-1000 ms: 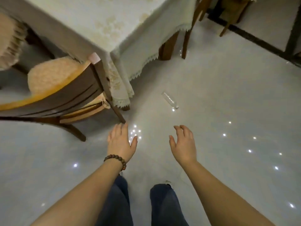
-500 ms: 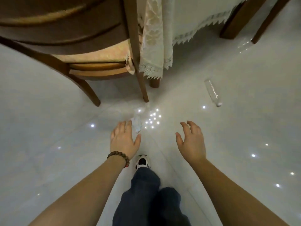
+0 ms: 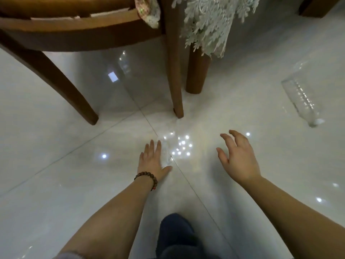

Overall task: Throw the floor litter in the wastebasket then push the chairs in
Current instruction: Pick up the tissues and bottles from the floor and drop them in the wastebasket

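A small crumpled clear wrapper (image 3: 166,153) lies on the glossy white floor, hard to tell from the light glare. My left hand (image 3: 152,162), with a bead bracelet at the wrist, is flat and spread right beside the wrapper, its fingers touching or nearly touching it. My right hand (image 3: 238,158) hovers open to the right, holding nothing. An empty clear plastic bottle (image 3: 301,100) lies on its side on the floor at the right, beyond my right hand. A wooden chair (image 3: 80,32) stands at the upper left, its legs just beyond my left hand.
A table leg (image 3: 197,71) stands behind the chair's right leg, with a lace tablecloth (image 3: 207,21) hanging over it. My knee in dark trousers (image 3: 177,236) is at the bottom centre. Another dark wooden leg (image 3: 317,6) shows at the top right.
The view has dropped much closer to the floor. Both hands have gone down and forward; the left now reaches the wrapper. The bottle appears larger and further right.
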{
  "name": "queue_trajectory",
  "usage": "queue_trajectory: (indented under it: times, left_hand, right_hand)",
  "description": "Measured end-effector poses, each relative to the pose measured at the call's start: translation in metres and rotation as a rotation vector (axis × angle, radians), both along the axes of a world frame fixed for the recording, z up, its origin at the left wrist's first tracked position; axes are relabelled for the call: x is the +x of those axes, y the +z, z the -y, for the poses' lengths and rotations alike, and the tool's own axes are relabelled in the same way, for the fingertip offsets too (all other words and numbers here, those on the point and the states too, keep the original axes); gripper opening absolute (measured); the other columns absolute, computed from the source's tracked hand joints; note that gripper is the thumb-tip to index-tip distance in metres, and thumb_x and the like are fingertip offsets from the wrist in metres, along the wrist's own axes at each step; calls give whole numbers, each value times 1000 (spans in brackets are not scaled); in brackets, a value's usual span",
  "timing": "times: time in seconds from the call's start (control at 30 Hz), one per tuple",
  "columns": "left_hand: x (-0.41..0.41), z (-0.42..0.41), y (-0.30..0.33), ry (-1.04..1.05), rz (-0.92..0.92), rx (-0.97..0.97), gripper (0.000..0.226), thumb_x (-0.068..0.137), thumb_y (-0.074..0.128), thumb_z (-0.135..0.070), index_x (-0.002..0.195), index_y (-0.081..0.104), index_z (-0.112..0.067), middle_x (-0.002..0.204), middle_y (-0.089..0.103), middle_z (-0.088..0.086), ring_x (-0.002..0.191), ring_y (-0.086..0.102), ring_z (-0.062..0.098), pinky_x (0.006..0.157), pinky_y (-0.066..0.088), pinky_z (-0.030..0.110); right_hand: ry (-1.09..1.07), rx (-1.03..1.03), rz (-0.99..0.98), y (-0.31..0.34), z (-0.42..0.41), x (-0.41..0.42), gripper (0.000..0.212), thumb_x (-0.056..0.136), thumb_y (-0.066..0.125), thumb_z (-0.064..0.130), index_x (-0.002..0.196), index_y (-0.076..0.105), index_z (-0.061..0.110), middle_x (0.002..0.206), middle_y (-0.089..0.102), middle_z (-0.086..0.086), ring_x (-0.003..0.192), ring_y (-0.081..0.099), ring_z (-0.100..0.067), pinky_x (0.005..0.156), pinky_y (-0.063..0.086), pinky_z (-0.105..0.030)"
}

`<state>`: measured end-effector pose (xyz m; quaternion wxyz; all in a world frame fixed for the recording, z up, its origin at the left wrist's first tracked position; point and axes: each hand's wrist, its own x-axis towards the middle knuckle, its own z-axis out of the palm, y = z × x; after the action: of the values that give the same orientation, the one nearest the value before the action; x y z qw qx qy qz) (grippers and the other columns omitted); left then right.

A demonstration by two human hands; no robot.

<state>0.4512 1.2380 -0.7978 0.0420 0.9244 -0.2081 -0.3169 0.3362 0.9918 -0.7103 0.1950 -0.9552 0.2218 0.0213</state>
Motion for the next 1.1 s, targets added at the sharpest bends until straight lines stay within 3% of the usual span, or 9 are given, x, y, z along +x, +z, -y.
queue_trajectory:
  times: [0.1,0.17,0.27,0.33,0.47,0.63,0.83,0.97,1.1]
  left_hand:
    - [7,3,-24,-65,-30,-19,92,87,52,-53,148,-11,-26,159,-11,3,145,-8,24,118,5,40]
    - [8,5,-28,-69,-17,-52,77,91,53,-37,150,6,-22,159,6,5,144,9,26,115,14,37]
    - [7,11,-26,-70,118,-122,44,90,49,-16,133,42,-17,139,41,8,121,39,28,93,31,33]
    - [8,18,-24,-91,164,-131,32,89,46,-13,121,50,-15,122,52,7,107,45,27,81,28,31]
    - [13,48,-3,-91,156,-227,23,91,45,-21,113,54,-19,112,54,3,105,46,23,85,30,32]
    - [26,113,87,-144,183,-381,23,92,46,-20,112,56,-19,110,57,3,105,49,25,91,34,35]
    - [23,201,199,-218,184,-544,21,88,55,-16,109,60,-16,103,62,9,97,55,30,86,43,39]
    - [26,276,205,-263,180,-579,20,84,60,-13,103,61,-17,101,63,9,96,56,32,84,41,39]
    - [35,343,171,-266,178,-571,19,83,61,-13,102,61,-17,100,63,9,95,56,32,84,43,38]
  right_hand:
    - [7,-6,16,-15,6,3,42,89,58,24,127,52,9,136,45,-19,126,40,-36,103,35,-44]
    - [5,-9,26,-20,8,3,41,89,58,24,126,53,8,136,45,-20,125,41,-36,102,36,-44]
    - [-4,5,31,-23,9,0,41,89,57,24,127,53,9,137,45,-19,127,39,-35,101,36,-44]
    - [-3,7,41,-25,11,0,41,90,57,24,127,52,9,138,44,-18,128,39,-34,102,36,-43]
    - [0,-8,47,-20,23,0,41,90,57,24,127,52,9,137,45,-18,127,41,-34,103,35,-42]
    - [-61,-34,68,42,63,-1,38,89,56,26,124,55,9,132,51,-19,121,47,-36,101,37,-41]
    - [-433,-26,174,142,171,-22,43,88,59,24,127,51,9,131,48,-19,121,43,-36,102,36,-45]
    - [-504,-77,199,150,249,-16,43,88,58,24,128,50,10,129,49,-16,120,41,-34,99,38,-44]
    - [-482,-42,153,94,305,-13,46,88,57,27,130,49,11,132,47,-16,121,39,-33,101,34,-41]
